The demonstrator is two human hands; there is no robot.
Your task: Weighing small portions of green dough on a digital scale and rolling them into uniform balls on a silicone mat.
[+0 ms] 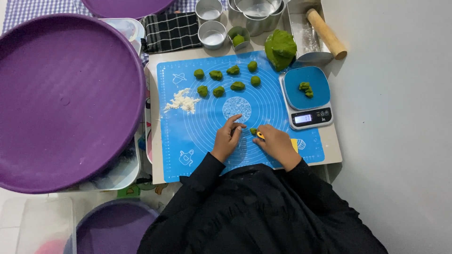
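Your hands rest near the front edge of the blue mat [197, 127]. Your left hand [228, 137] lies loose, fingers spread, holding nothing. Your right hand [278, 143] grips a yellow-handled tool [260, 135], touching a small green dough piece [253, 131]. At the right edge, the scale's blue tray [307, 88] holds dough bits [306, 89]. At the back, one small metal cup [238, 37] holds a green lump; two cups [212, 34] beside it look empty.

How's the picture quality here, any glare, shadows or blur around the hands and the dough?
Head view: soft, even light; faint shadows under the left hand and right hand; small dough piece slightly soft; mild sheen on metal cups; wide-angle bending at the purple lid.
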